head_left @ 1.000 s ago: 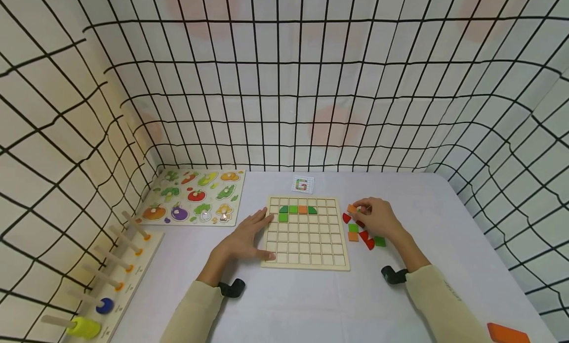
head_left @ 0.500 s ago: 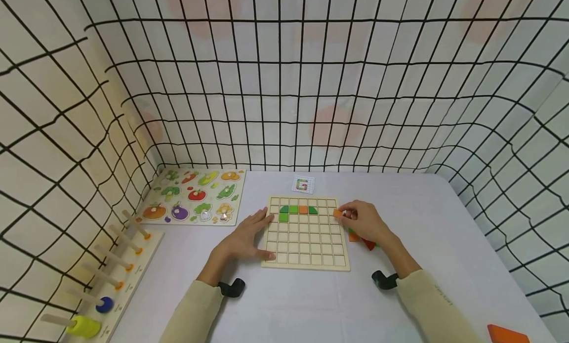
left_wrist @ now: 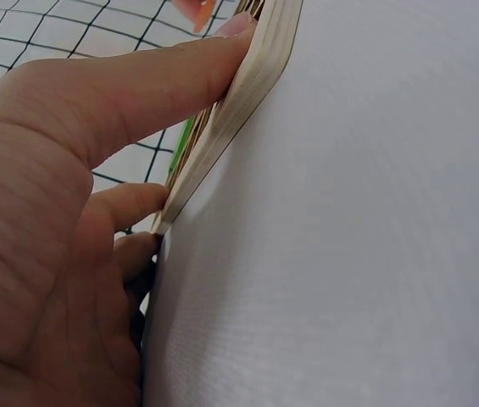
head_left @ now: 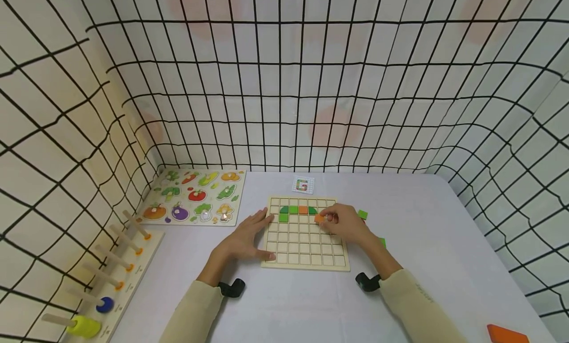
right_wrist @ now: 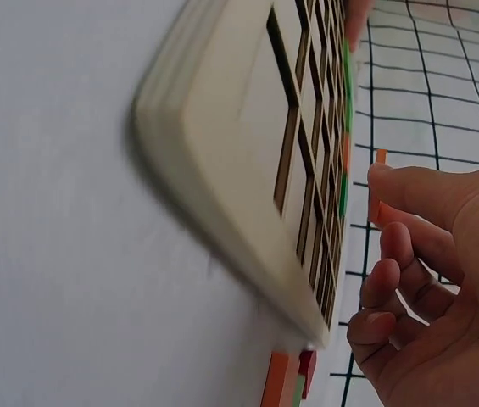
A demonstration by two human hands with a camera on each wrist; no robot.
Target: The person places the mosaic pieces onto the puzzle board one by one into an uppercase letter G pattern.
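Wood grid bd (head_left: 304,259): ahead, 12 o'clock. My L hand (head_left: 243,238): at bd's 9 o'clock edge, fingers spread, touching rim. My R hand (head_left: 347,222): bd's 3 o'clock side, pinching. Orange tile (head_left: 318,218): in R pinch, above bd, approx. 1 o'clock of ctr.

Person, worn items.
Left sleeve (head_left: 191,313) and right sleeve (head_left: 415,311): beige, wrist-length; dark lettering (head_left: 423,292) on the right one, illegible. Left wrist unit (head_left: 233,287) and right wrist unit (head_left: 367,282): black, bent, blunt-ended.
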